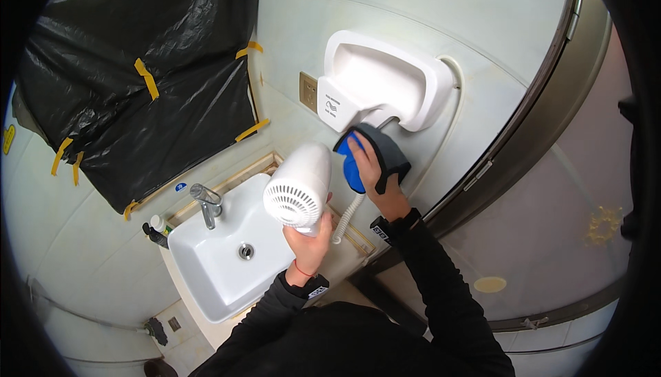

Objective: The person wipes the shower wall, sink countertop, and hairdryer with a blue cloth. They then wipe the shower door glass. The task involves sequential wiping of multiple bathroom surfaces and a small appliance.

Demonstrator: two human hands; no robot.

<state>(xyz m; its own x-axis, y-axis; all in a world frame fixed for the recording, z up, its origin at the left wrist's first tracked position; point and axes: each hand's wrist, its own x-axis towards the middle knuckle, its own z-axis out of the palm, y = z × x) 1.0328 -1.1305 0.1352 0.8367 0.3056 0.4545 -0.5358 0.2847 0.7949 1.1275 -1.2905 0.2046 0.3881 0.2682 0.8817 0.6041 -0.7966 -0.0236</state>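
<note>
My left hand [310, 245] grips the handle of a white hair dryer [299, 186], its round vented end towards me, over the right end of the sink. My right hand [372, 170] holds a blue and grey cloth [395, 155] with black edging, just below the white wall-mounted dryer holder [382, 75]. Part of the cloth wraps over the back of the hand. A coiled white cord [347, 217] hangs beneath the cloth; its upper end is hidden. The holder's recess holds no dryer.
A white washbasin [206, 284] with a chrome faucet [207, 204] stands at the left, small bottles [159, 227] beside it. Black plastic sheeting [181, 93] is taped to the wall above. A wall socket [309, 92] adjoins the holder, and a metal door frame [516, 144] runs along the right.
</note>
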